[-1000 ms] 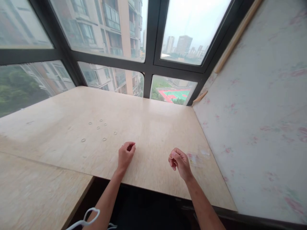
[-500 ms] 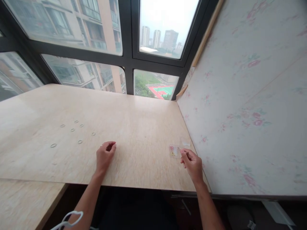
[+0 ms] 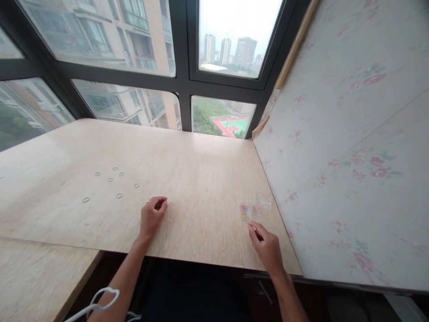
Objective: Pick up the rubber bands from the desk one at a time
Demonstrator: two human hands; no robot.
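My left hand (image 3: 152, 217) rests on the pale wooden table (image 3: 201, 170) with its fingers curled into a loose pinch; what it holds, if anything, is too small to name. My right hand (image 3: 266, 246) lies near the table's front right corner, fingers pinched together just short of a small clear plastic bag (image 3: 250, 211) with pink print and something gold inside. Several small thin rings (image 3: 114, 181) lie scattered on the table to the left of my left hand.
A second small clear packet (image 3: 265, 201) lies beside the floral wall panel (image 3: 345, 147) that closes off the right side. Large dark-framed windows (image 3: 184, 85) stand behind the table. A lower wooden surface (image 3: 36, 277) adjoins at the front left. A white cord (image 3: 100, 302) hangs near my left forearm.
My right hand went right to the clear bag, then drew back a little toward the front edge. My left hand stayed put. The view swung to the right.
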